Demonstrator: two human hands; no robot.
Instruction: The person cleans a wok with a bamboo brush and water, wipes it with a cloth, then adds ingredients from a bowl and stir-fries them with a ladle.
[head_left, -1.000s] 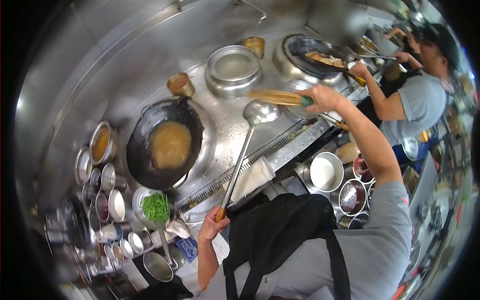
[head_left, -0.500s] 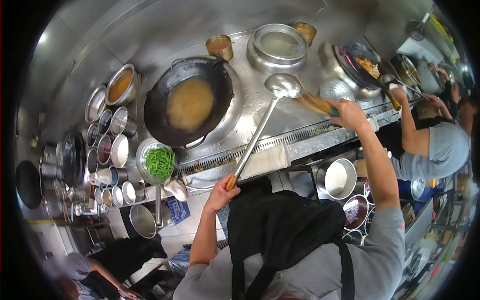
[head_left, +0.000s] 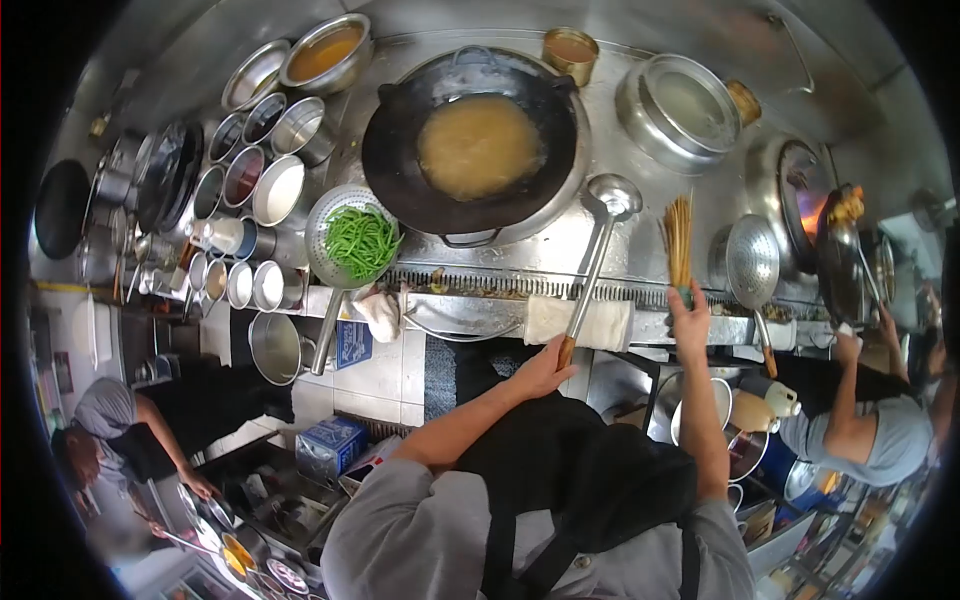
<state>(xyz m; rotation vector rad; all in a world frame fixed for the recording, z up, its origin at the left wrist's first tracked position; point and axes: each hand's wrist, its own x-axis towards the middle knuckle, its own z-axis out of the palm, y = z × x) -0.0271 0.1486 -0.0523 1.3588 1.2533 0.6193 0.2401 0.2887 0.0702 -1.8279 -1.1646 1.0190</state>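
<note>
Steel counter (head_left: 645, 250) spans the kitchen, bearing one wok (head_left: 395, 165) of brown liquid. Beside it, one ladle (head_left: 598, 262) sits in the closed left hand (head_left: 538, 370); rigid and probably bowl-heavy, it is best held by its wooden end. Between it and one of two perforated strainers (head_left: 752, 262) (head_left: 318, 240), the right hand (head_left: 690, 325) closes round the base of one bristle brush (head_left: 679, 240), likely light and springy, easily gripped there.

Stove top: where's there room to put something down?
Bare steel shows between the ladle and bamboo brush, in front of the round pot, and between that pot and the flaming burner. It's crowded on the left: metal containers and the strainer of green beans sit beside the wok.
</note>
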